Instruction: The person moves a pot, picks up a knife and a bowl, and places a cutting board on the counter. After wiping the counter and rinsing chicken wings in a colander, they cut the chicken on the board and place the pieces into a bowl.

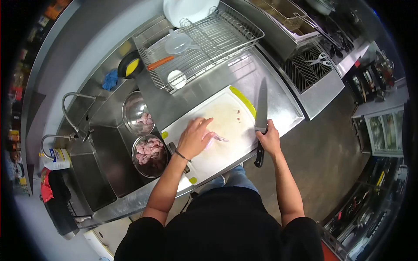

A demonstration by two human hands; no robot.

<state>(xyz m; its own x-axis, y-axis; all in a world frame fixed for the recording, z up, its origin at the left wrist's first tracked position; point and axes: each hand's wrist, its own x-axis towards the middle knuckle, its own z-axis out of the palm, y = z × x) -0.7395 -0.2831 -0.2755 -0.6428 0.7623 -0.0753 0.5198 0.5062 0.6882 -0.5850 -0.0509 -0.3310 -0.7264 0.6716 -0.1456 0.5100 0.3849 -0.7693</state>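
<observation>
While touching the raw chicken wing (217, 138) with the spread left hand (193, 137), grips the chef's knife (262, 102) in the closed right hand (270, 140), point away from the body; cannot tell about any thumb pinch; has the wing on the white cutting board (226, 108), nearer the left hand, long axis toward the knife; works at a steel counter (283, 102), with metal bowls (130, 106) beyond the left hand, in a kitchen.
</observation>
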